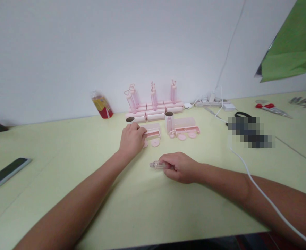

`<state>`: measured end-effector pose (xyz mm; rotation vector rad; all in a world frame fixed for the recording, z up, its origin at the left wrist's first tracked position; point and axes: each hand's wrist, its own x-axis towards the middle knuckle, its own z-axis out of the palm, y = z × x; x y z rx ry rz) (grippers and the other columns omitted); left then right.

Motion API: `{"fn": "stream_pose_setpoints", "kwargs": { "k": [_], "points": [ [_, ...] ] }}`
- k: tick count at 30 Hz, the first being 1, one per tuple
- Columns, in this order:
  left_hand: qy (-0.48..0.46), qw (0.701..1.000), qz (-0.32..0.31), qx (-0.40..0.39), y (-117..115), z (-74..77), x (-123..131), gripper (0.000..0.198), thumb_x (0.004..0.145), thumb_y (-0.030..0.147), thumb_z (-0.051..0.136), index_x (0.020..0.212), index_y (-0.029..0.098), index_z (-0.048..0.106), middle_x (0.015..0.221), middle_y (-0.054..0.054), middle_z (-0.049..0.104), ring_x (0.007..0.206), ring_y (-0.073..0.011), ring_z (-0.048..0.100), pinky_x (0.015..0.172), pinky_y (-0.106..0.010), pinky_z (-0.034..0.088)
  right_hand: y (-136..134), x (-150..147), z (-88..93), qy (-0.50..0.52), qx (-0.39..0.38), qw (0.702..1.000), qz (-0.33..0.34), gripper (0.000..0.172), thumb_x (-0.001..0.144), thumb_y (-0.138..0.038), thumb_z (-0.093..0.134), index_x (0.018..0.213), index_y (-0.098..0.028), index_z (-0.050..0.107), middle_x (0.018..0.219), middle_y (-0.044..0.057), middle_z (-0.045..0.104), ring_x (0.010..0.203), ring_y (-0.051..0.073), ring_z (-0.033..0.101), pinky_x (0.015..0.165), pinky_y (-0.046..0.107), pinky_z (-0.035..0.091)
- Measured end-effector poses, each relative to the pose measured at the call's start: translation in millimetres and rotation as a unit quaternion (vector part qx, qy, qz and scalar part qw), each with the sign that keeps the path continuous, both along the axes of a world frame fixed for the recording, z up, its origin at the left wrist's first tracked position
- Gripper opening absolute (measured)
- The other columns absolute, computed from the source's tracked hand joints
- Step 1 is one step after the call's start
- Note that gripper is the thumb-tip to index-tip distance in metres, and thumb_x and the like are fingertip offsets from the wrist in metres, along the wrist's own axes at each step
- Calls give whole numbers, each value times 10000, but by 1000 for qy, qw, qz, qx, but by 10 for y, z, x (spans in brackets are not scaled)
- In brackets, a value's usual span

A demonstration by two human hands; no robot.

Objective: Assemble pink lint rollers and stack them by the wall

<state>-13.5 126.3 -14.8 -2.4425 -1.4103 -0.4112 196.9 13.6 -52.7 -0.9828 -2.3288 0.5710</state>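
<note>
My right hand [180,167] is wrapped round a small clear plastic tube [156,165], whose narrow tip points left above the table. My left hand [132,139] reaches to the near left set of pink parts, its fingers bent and pressed together. What those fingers hold, if anything, is hidden. Beside it are an open pink case [153,134] and a round pink disc [155,142]; a white cylinder with a dark open top [130,119] stands just behind. To the right stands another such cylinder [169,114], with a second open pink case [186,130] and discs.
Along the wall are several pink cases [155,115] with slim clear pink bottles [153,99] upright. A yellow-red packet [102,105], a power strip [210,103], red-handled scissors [269,108] and a phone-like device [6,173] lie around. A white cable [257,184] crosses my right forearm.
</note>
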Motion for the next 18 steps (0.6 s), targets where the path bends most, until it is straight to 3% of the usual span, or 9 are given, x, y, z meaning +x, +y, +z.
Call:
{"fn": "stream_pose_setpoints", "kwargs": {
  "k": [6, 18],
  "points": [
    [44, 999, -18, -20, 95, -78, 41, 318, 932, 323, 464, 1009, 192, 743, 869, -114, 652, 857, -268, 570, 752, -386, 358, 9, 1, -5, -5, 0, 1000, 0, 175, 768, -153, 550, 928, -185, 614, 718, -21, 568, 602, 121, 438, 597, 230, 320],
    [72, 997, -6, -32, 61, -137, 95, 327, 952, 312, 417, 948, 168, 710, 896, -135, 679, 881, -276, 592, 739, -392, 329, 13, -10, 9, -12, -5, 1000, -1, 209, 774, -157, 560, 968, -185, 630, 721, -20, 583, 604, 122, 445, 604, 232, 328]
  ]
}}
